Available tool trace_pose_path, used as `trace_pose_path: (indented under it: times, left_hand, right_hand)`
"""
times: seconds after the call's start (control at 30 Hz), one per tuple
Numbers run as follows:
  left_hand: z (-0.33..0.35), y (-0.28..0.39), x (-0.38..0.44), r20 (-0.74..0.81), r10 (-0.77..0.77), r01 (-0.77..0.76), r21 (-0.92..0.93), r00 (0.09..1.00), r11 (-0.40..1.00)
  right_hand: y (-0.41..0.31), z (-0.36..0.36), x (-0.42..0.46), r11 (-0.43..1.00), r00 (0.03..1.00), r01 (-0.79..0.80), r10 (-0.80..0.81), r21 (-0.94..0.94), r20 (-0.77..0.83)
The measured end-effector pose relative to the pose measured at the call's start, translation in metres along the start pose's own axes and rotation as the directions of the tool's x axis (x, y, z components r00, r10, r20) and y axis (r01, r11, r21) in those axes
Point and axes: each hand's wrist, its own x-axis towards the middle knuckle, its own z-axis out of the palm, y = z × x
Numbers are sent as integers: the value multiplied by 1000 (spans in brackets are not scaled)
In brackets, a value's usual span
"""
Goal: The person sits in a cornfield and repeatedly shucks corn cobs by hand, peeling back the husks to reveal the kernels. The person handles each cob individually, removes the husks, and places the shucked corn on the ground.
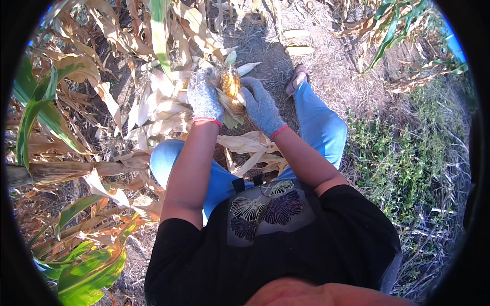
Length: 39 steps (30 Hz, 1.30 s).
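Note:
An ear of corn [230,85] with yellow kernels showing stands between my two hands, its pale husk [234,107] folded down around the lower end. My left hand [205,93], in a grey knit glove with a pink cuff, is at the left side of the ear, its fingertips near the husk leaves. On the other side is my right hand [261,104], gloved the same way, with thumb and fingers closed on the husk beside the kernels. The glove and husk hide part of each hand's grip. Loose pale husks [164,111] lie left of my left hand.
Two husked ears [299,50] lie on the ground beyond my right foot [298,76]. Dry corn stalks and leaves [111,38] crowd the left and top. A thick stalk [72,171] lies across the left. Green weeds [398,153] grow at the right.

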Motion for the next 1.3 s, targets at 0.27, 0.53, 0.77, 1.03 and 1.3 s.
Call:
trace_pose_path:
  times: [0.27,0.53,0.77,1.03,1.3]
  left_hand:
    - [1,-8,1,-113,-183,169,-120,977,978]
    - [10,18,-5,83,-401,387,-491,912,780]
    - [3,33,-9,164,-240,288,-441,957,850]
    - [-5,36,4,205,-4,-60,304,979,951]
    - [20,-9,-9,466,330,-479,247,821,842]
  right_hand:
    - [-11,12,-2,976,996,-44,27,215,82]
    - [48,25,21,140,904,-325,338,935,264]
    - [62,-25,54,126,809,-66,588,990,-21]
    - [86,-70,63,405,843,171,412,898,-346]
    - [24,-55,18,964,990,2,36,264,-138]
